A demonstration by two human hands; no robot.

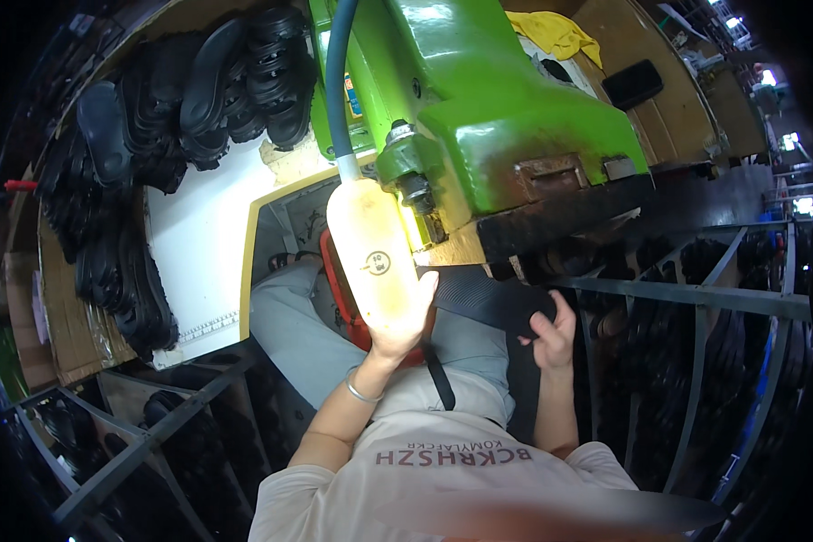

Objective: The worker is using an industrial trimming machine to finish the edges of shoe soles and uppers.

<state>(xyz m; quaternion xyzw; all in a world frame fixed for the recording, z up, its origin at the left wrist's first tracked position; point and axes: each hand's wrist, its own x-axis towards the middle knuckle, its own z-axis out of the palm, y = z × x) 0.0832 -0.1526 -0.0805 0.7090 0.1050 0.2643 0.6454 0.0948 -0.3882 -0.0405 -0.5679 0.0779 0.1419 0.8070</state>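
Sole [377,253], pale cream and oblong with a round stamp, is gripped from below by the left hand [401,318], just under the green press [506,117]. Right hand [551,332] curls around a dark ribbed sheet [488,298]; black soles [199,90] crowd the white worktop [203,244].

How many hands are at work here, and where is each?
2. The left hand holds a cream shoe sole up by the green machine. The right hand grips a black sole over the lap. No others visible.
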